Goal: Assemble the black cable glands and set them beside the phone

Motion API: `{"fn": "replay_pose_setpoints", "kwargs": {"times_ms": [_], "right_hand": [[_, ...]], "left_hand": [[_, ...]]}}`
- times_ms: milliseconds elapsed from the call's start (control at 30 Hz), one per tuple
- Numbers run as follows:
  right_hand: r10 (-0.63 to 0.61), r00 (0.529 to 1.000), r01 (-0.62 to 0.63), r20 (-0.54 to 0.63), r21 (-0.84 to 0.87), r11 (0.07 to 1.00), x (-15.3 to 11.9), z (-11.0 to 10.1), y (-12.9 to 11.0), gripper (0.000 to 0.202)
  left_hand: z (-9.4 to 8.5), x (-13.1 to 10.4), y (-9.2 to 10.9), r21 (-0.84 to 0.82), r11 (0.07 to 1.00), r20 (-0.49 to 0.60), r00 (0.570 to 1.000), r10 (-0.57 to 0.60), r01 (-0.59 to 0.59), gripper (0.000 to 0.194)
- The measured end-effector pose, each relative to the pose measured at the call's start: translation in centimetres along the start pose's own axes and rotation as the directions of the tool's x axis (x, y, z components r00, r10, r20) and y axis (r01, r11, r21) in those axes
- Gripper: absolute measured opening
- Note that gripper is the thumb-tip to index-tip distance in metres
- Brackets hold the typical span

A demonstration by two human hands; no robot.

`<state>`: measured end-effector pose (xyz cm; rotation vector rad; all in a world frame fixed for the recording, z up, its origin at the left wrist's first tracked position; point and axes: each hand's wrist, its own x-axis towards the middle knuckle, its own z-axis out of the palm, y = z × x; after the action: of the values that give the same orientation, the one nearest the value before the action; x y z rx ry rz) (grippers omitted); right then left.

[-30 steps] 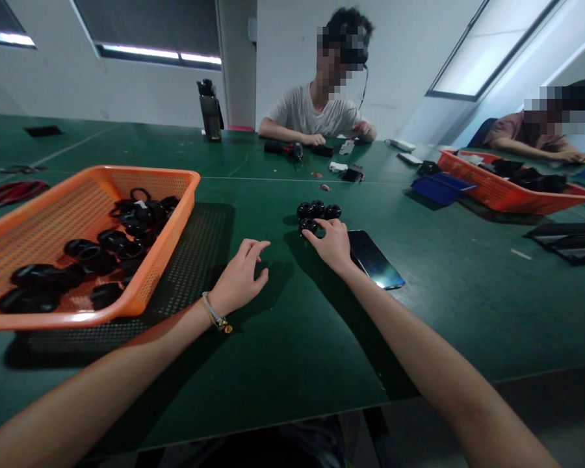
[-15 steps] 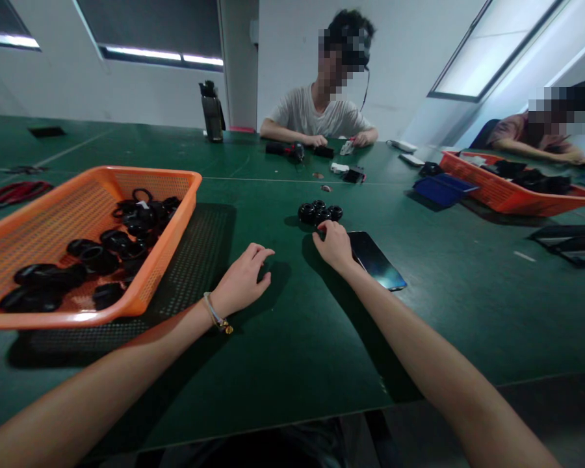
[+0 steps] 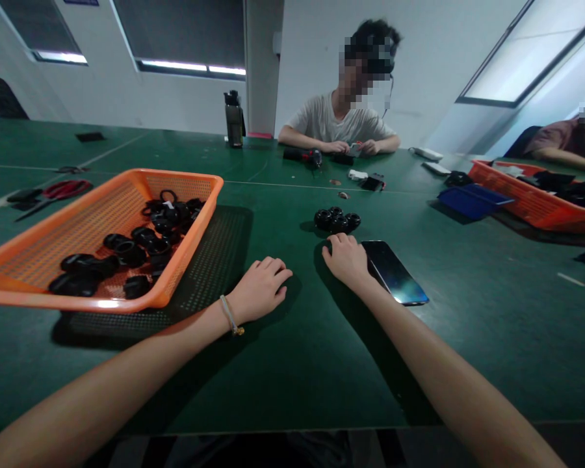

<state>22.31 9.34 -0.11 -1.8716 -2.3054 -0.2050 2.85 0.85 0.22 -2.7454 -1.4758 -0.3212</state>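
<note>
My left hand [image 3: 258, 289] lies palm down on the green table [image 3: 292, 364], fingers stretched forward and thumb apart, holding nothing. A bracelet circles that wrist. My right hand [image 3: 347, 260] rests palm down just in front of a small cluster of glossy black round parts [image 3: 337, 221]. Its fingers are slightly bent, the thumb is out to the side, and I see nothing in its grasp. Close to the right of this hand lies a dark smartphone [image 3: 394, 273]. To the left of my left hand stands an orange mesh basket [image 3: 213, 198] with several black rounded parts [image 3: 130, 252] inside.
Across the table sits a person [image 3: 338, 120] with a power drill [image 3: 303, 156] and small parts before them. A dark bottle [image 3: 234, 120] stands at the far edge. Scissors [image 3: 61, 192] lie at left. A blue tray [image 3: 475, 200] and another orange basket [image 3: 531, 211] are at right.
The view has turned left, so things sit further right. My left hand's fingers have lowered toward the tabletop. My right hand stays by the black parts, its fingertips slightly nearer me.
</note>
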Motion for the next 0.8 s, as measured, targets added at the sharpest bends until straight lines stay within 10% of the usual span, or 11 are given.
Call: {"fn": "replay_pose_setpoints", "kwargs": {"times_ms": [267, 367, 467, 567, 667, 800], "right_hand": [[-0.043, 0.999, 0.042, 0.012, 0.102, 0.994, -1.4, -0.2, -2.0, 0.036], [-0.200, 0.978, 0.210, -0.066, 0.252, 0.945, -1.9, 0.4, -3.9, 0.039], [-0.339, 0.924, 0.381, -0.175, 0.384, 0.841, -1.7, 0.7, -6.7, 0.040], [-0.414, 0.865, 0.502, -0.283, 0.495, 0.709, -1.2, 0.0, -10.5, 0.038], [-0.435, 0.802, 0.597, -0.409, 0.540, 0.593, -1.1, -1.3, -14.7, 0.040], [-0.649, 0.563, 0.818, -0.511, 0.454, 0.353, -2.1, -2.0, -19.3, 0.036]], "left_hand": [[-6.3, -3.6, 1.4, -0.108, 0.989, 0.394, 0.909, 0.135, -0.099, 0.034], [-10.2, -4.2, -0.2, -0.076, 0.997, 0.375, 0.925, 0.055, -0.029, 0.029], [-13.0, -3.1, -4.6, 0.145, 0.978, 0.168, 0.970, -0.177, 0.153, 0.033], [-13.8, -1.4, -11.2, 0.343, 0.859, 0.004, 0.914, -0.405, 0.380, 0.041], [-12.4, -1.1, -17.5, 0.301, 0.819, 0.046, 0.850, -0.524, 0.489, 0.041], [-9.4, -3.0, -22.2, 0.156, 0.832, 0.160, 0.818, -0.552, 0.532, 0.053]]}}
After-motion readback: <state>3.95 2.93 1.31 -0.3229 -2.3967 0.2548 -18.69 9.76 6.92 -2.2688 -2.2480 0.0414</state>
